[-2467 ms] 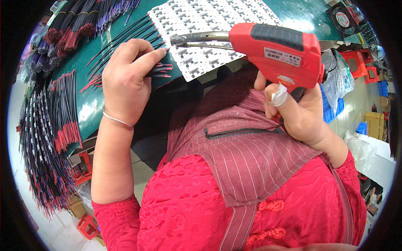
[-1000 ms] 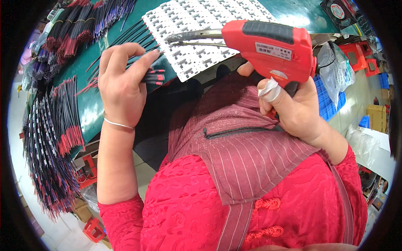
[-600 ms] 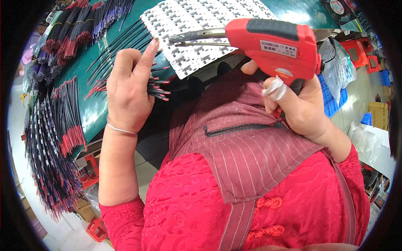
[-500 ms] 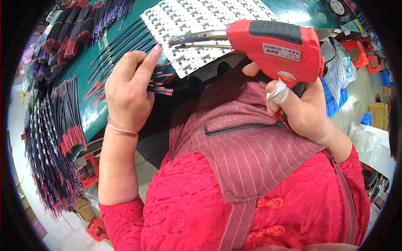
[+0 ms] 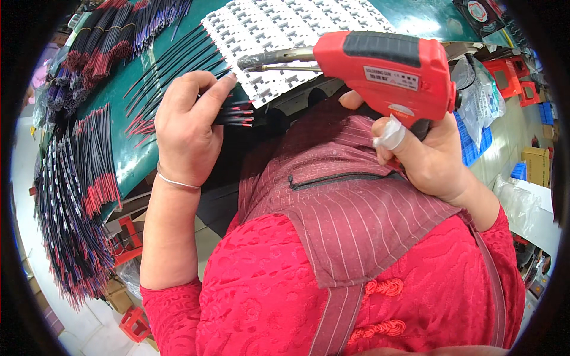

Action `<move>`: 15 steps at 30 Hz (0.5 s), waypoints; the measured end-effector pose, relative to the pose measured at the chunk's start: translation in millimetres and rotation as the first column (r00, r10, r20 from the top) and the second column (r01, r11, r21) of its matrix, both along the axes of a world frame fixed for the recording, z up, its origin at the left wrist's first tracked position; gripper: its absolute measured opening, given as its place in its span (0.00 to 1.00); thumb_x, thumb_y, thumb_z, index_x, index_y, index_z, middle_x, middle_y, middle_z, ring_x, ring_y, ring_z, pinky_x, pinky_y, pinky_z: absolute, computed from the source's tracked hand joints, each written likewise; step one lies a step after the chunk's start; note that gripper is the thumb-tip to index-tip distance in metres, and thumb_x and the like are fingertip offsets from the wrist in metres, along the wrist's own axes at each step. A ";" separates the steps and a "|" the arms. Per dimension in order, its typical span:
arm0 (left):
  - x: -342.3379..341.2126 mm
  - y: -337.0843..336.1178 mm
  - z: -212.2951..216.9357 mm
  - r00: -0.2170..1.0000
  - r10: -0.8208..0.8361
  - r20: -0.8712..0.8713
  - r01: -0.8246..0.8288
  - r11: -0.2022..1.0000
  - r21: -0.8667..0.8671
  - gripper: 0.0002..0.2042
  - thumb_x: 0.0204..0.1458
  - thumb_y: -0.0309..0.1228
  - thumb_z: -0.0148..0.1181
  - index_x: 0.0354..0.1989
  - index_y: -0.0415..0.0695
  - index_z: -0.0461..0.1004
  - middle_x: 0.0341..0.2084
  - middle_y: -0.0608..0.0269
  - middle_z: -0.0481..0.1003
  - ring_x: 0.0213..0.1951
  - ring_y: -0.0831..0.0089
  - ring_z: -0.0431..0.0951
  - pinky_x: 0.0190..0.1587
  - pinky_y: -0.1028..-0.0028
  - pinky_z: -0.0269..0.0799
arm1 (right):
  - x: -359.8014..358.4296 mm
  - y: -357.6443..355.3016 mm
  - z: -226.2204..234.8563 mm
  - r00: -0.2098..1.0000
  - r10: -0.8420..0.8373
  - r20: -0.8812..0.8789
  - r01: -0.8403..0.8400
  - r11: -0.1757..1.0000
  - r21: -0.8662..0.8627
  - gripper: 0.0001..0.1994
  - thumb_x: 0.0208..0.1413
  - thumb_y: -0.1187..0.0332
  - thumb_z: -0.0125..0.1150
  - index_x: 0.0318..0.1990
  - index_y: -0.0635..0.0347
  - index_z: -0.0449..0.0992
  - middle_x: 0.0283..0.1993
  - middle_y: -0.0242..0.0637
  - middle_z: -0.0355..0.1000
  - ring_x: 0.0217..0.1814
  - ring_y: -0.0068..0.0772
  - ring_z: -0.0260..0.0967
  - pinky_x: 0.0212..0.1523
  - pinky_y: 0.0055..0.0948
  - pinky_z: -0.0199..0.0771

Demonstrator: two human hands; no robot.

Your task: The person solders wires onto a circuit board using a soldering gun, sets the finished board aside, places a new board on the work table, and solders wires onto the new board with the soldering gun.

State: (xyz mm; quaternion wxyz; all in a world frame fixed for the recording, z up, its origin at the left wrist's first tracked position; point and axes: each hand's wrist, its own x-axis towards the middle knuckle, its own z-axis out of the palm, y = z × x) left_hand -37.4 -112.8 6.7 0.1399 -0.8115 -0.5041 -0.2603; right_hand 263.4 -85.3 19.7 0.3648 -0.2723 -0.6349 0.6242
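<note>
A red soldering gun [image 5: 386,74] with a black grip pad is in my right hand [image 5: 424,148], whose thumb is wrapped in white tape. Its metal tip points left, close to the fingertips of my left hand [image 5: 190,127]. That hand is closed in a pinch at the near left corner of a white sheet of small parts [image 5: 285,41]. Black wires with red ends [image 5: 237,113] stick out from under its palm; the exact bit pinched at the fingertips is too small to make out. More single wires [image 5: 172,71] lie fanned on the table left of the sheet.
Bundles of black and red wires [image 5: 107,35] lie at the far left of the green table [image 5: 133,157]. Another large bundle [image 5: 74,219] hangs over the left edge. A fan [image 5: 478,12] sits at the far right. Red stools [image 5: 504,77] and blue crates [image 5: 475,139] stand on the floor.
My left hand has shifted slightly right and nearer, with the wires under it. The soldering gun has moved a little left, its tip staying near my left fingertips.
</note>
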 end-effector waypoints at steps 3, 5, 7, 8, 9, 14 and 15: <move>-0.1 0.0 -0.8 1.000 -0.001 0.027 0.000 1.000 0.028 0.21 0.29 0.12 0.57 0.37 0.40 0.78 0.31 0.58 0.73 0.33 0.61 0.75 0.35 0.66 0.72 | -0.5 -0.8 1.4 1.000 -0.003 0.004 0.003 1.000 0.009 0.10 0.63 0.69 0.55 0.48 0.65 0.70 0.55 0.49 0.72 0.26 0.18 0.65 0.27 0.22 0.69; 0.3 1.1 -0.7 1.000 -0.012 0.018 0.011 0.999 0.031 0.20 0.29 0.12 0.57 0.36 0.40 0.78 0.31 0.58 0.73 0.33 0.61 0.76 0.35 0.66 0.72 | -0.1 -0.7 0.4 1.000 -0.010 0.004 0.010 1.000 0.006 0.10 0.63 0.69 0.55 0.48 0.65 0.70 0.54 0.49 0.72 0.26 0.18 0.65 0.28 0.21 0.69; 0.6 0.4 -1.5 1.000 -0.017 0.010 0.016 0.999 0.032 0.19 0.29 0.12 0.57 0.36 0.39 0.78 0.31 0.58 0.73 0.34 0.60 0.76 0.35 0.66 0.73 | 0.3 -0.4 -2.8 1.000 0.006 -0.027 -0.006 1.000 0.028 0.11 0.63 0.70 0.55 0.49 0.65 0.70 0.54 0.49 0.72 0.26 0.18 0.65 0.28 0.21 0.69; 0.8 0.5 -2.1 1.000 -0.016 0.011 0.015 0.999 0.040 0.19 0.29 0.12 0.57 0.36 0.39 0.77 0.31 0.58 0.73 0.33 0.60 0.76 0.35 0.66 0.73 | 0.7 -0.5 -3.3 1.000 0.007 -0.026 -0.007 1.000 0.027 0.11 0.63 0.70 0.55 0.49 0.65 0.70 0.54 0.49 0.72 0.26 0.18 0.65 0.28 0.21 0.69; 0.7 0.7 -2.0 1.000 -0.015 0.010 0.014 0.999 0.049 0.19 0.29 0.12 0.57 0.35 0.39 0.77 0.31 0.58 0.73 0.33 0.60 0.76 0.35 0.66 0.73 | 1.0 -0.5 -3.4 1.000 0.008 -0.011 -0.008 1.000 0.019 0.12 0.63 0.70 0.55 0.50 0.66 0.70 0.54 0.49 0.72 0.26 0.18 0.66 0.27 0.21 0.69; 0.2 1.2 -2.5 1.000 -0.017 0.002 0.017 0.999 0.037 0.19 0.30 0.12 0.57 0.36 0.39 0.78 0.31 0.58 0.73 0.34 0.60 0.75 0.35 0.66 0.72 | 2.5 -0.7 -8.8 0.999 -0.014 0.037 0.013 1.000 0.029 0.15 0.62 0.70 0.55 0.53 0.67 0.68 0.52 0.48 0.73 0.25 0.18 0.67 0.25 0.20 0.69; 0.1 0.9 -2.5 1.000 -0.013 -0.003 0.014 0.999 0.035 0.19 0.30 0.12 0.57 0.36 0.39 0.78 0.31 0.58 0.73 0.33 0.60 0.75 0.36 0.66 0.72 | 3.3 0.5 -10.4 1.000 -0.005 -0.002 0.005 1.000 0.030 0.15 0.61 0.74 0.57 0.55 0.67 0.69 0.50 0.45 0.74 0.37 0.23 0.70 0.37 0.24 0.72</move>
